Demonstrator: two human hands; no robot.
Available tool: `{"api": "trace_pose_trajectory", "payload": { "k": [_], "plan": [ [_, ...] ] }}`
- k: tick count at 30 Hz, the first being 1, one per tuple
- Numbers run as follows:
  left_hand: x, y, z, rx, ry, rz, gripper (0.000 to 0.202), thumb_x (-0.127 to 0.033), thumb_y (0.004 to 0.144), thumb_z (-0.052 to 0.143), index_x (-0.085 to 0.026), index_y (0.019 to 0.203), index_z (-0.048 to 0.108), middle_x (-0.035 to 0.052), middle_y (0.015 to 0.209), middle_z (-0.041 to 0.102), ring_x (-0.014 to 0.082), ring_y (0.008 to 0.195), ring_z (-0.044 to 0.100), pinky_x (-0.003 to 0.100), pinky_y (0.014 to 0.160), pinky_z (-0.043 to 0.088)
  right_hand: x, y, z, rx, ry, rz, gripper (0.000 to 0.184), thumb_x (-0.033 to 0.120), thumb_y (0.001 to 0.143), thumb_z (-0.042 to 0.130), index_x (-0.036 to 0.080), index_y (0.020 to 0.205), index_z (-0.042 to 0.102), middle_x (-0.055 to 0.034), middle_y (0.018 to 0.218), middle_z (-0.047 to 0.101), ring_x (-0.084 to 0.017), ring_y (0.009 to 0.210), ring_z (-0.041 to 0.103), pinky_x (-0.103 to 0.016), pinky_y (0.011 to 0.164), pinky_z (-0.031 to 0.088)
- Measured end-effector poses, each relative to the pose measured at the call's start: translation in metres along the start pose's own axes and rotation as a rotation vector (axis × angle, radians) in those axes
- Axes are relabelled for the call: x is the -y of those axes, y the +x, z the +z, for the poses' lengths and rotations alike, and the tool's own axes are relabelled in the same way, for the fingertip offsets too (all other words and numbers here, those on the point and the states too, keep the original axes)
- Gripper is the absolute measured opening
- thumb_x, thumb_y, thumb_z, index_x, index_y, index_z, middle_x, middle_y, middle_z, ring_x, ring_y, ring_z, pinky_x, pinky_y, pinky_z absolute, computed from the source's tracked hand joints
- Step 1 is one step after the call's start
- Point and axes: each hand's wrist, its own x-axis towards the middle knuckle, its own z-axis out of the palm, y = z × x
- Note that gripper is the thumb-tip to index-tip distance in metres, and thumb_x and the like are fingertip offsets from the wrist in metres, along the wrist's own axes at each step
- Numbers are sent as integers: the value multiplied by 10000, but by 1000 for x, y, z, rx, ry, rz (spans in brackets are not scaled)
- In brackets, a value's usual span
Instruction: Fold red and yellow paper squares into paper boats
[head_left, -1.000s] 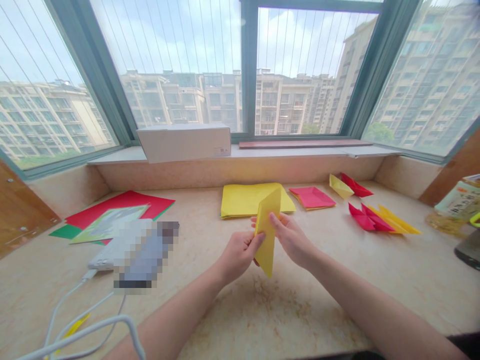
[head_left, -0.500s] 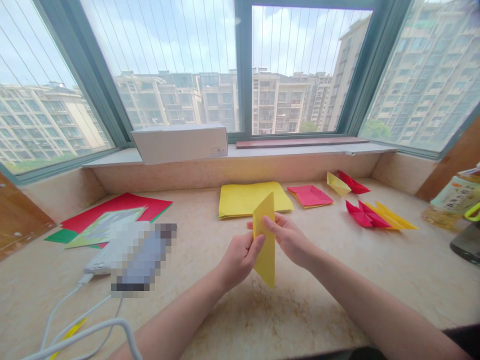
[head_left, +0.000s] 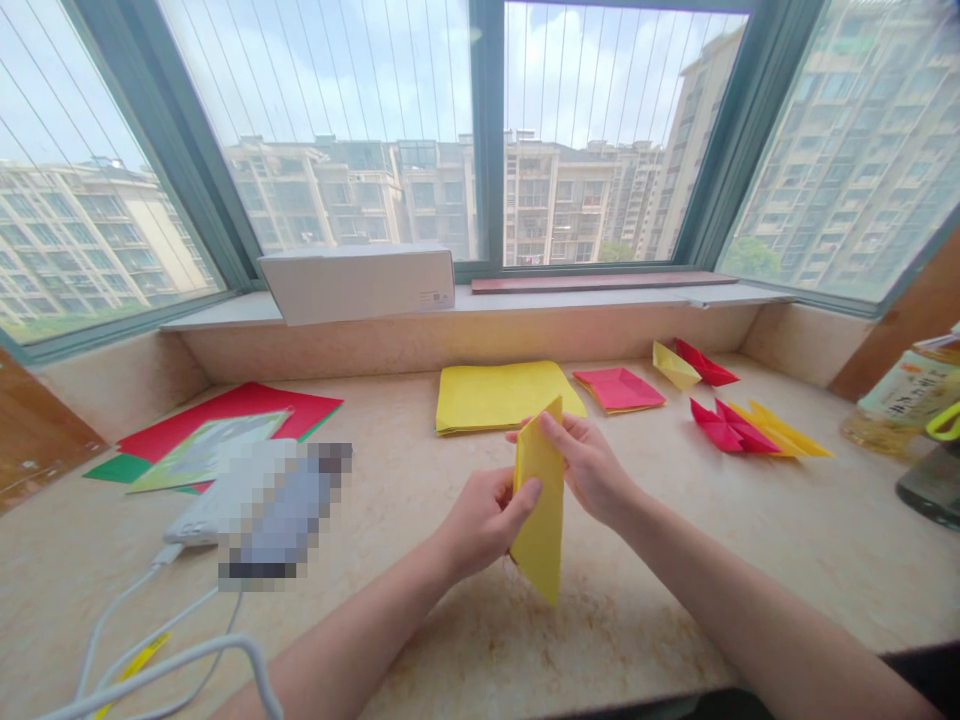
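A folded sheet of yellow paper (head_left: 541,520) is held upright above the counter, its long edges standing nearly vertical and its ends slanted. My left hand (head_left: 487,510) grips its left edge at mid-height, thumb lying on the near face. Higher up, my right hand (head_left: 589,460) pinches the right edge close to the top corner, thumb in front. The fingers behind the paper are mostly hidden. Just beyond the hands lies a stack of yellow paper (head_left: 502,395), with a folded red paper square (head_left: 619,388) to its right.
Folded paper boats (head_left: 676,366) and red and yellow folded pieces (head_left: 731,428) sit at right, near a bottle (head_left: 896,400). At left lie red sheets (head_left: 225,415), a white charger (head_left: 202,510) with cables, and a blurred-out device (head_left: 289,520). A white box (head_left: 360,285) rests on the sill.
The yellow paper has shifted slightly right and down. My right hand has slid up toward its top corner, while my left hand keeps hold of the left edge.
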Motion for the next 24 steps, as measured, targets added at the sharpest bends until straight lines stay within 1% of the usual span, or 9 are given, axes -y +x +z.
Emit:
{"api": "trace_pose_trajectory", "payload": {
  "k": [2, 4, 6, 8, 11, 13, 16, 20, 24],
  "plan": [
    [-2, -1, 0, 33, -24, -65, 478, -610, 904, 458, -157, 763, 512, 5, 572, 558, 110, 392, 524, 193, 346, 378, 0, 1, -2, -19, -21, 12, 461, 603, 835, 634, 163, 939, 725, -94, 832, 770, -226, 745, 712, -316, 654, 520],
    [-3, -2, -1, 41, -2, -82, 479, -606, 902, 470, -155, 743, 512, 14, 563, 569, 116, 384, 546, 184, 324, 386, 0, 3, -4, -45, -38, -7, 508, 640, 850, 587, 159, 927, 729, -96, 807, 767, -233, 759, 716, -322, 653, 526],
    [-3, -2, -2, 73, -6, -86, 485, -603, 908, 463, -150, 746, 525, 10, 550, 562, 113, 379, 547, 177, 317, 394, -1, 3, -4, -62, -55, -50, 493, 634, 856, 586, 166, 911, 732, -91, 797, 768, -235, 778, 717, -322, 660, 529],
    [-2, -2, -2, 68, -21, -73, 493, -609, 901, 471, -147, 736, 527, 3, 548, 545, 105, 381, 540, 172, 318, 399, -2, 2, -4, -67, -62, -83, 457, 614, 857, 602, 179, 909, 733, -84, 801, 770, -234, 787, 719, -321, 661, 533],
    [1, -1, 0, 53, -62, -55, 503, -615, 887, 495, -146, 704, 510, -13, 548, 507, 80, 381, 506, 157, 323, 385, -3, 1, -2, -76, -51, -64, 450, 609, 854, 607, 180, 899, 736, -88, 798, 771, -235, 760, 720, -328, 647, 543],
    [1, 0, 2, 60, -83, -57, 482, -610, 883, 510, -144, 762, 524, -10, 579, 529, 82, 390, 514, 160, 328, 391, -2, 1, -1, -90, -35, -25, 448, 601, 847, 619, 170, 877, 737, -96, 793, 771, -234, 729, 720, -329, 630, 549],
    [1, 0, 3, 81, -73, -70, 454, -597, 881, 528, -145, 926, 543, 8, 643, 588, 108, 402, 549, 184, 332, 406, -1, 0, -1, -112, -3, 4, 452, 592, 846, 621, 155, 869, 734, -103, 786, 771, -228, 684, 720, -325, 612, 556],
    [2, 0, 0, 72, -14, -70, 421, -560, 908, 498, -142, 908, 546, -3, 632, 548, 108, 418, 527, 198, 361, 403, 0, 1, -2, -128, 10, -8, 485, 615, 864, 582, 155, 928, 720, -97, 757, 770, -220, 675, 725, -306, 603, 551],
    [2, 2, -4, 39, 49, 9, 358, -481, 928, 499, -137, 853, 566, 7, 689, 521, 110, 553, 508, 197, 460, 389, -3, 1, -2, -106, -17, -79, 469, 614, 876, 571, 167, 902, 711, -88, 751, 772, -223, 728, 735, -299, 636, 548]
  ]
}}
